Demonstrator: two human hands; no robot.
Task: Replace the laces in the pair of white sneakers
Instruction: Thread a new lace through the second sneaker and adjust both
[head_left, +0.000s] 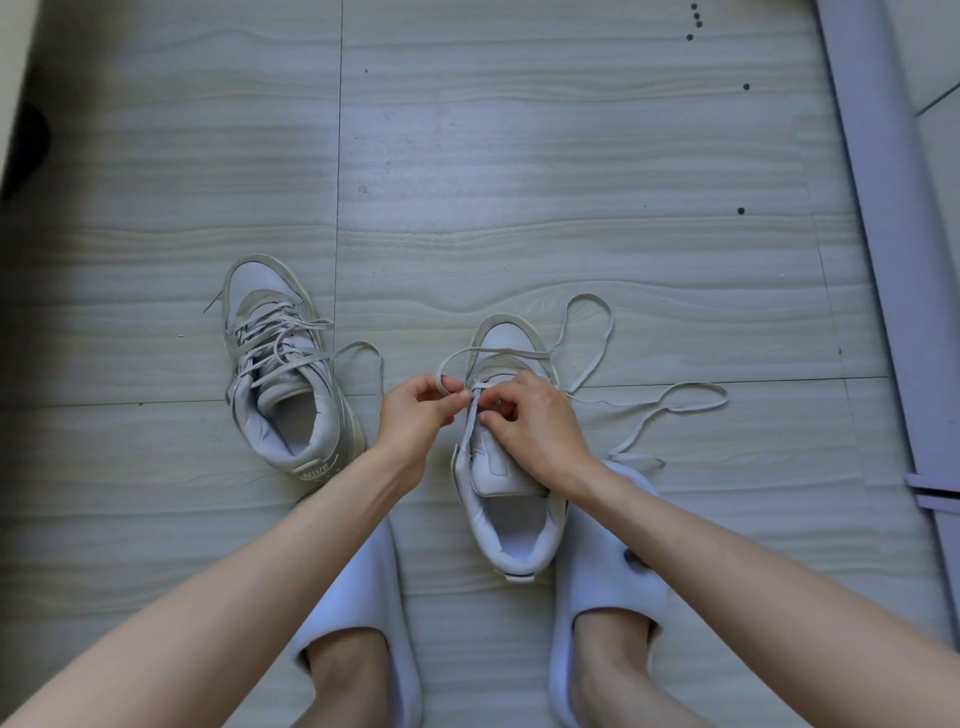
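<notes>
The right sneaker (506, 467) is kept on the floor (571, 182) between the slippers (605, 561), toe pointing away, so its eyelets can be reached. Its lace (597, 353) is pinched by the left hand (415, 415) and the right hand (540, 426), probably for threading. The left sneaker (285, 364), loosely laced, waits aside.

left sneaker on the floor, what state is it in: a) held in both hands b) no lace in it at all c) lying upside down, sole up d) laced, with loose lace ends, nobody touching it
d: the left sneaker stands upright with a lace crisscrossed through it, ends trailing on the floor, while the left hand and right hand both work the lace on the other sneaker.
</notes>
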